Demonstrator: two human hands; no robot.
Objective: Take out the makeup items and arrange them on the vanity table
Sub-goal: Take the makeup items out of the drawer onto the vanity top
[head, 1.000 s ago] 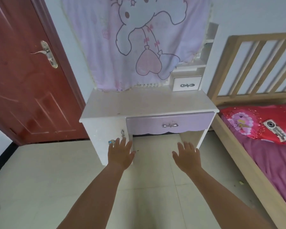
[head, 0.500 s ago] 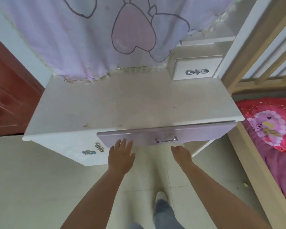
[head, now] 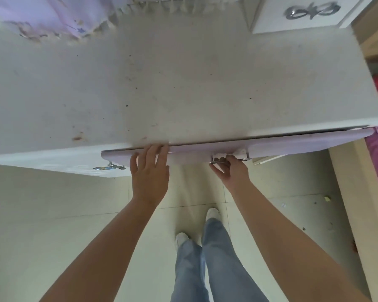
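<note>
Right hand (head: 231,168) now apparently grips drawer (head: 292,144) handle (head: 229,159).

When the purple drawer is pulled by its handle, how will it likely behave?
The purple drawer probably slides straight, being a rigid panel. The right hand grips the metal handle right of centre, so it may skew slightly; the left hand on the front edge should steady it.

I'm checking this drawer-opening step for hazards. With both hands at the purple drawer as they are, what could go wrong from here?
1. The left hand lays its fingers over the top edge of the drawer, at the gap under the vanity top; they may get pinched if it slides back.
2. The right hand alone pulls the handle, so the drawer might skew and jam.
</note>
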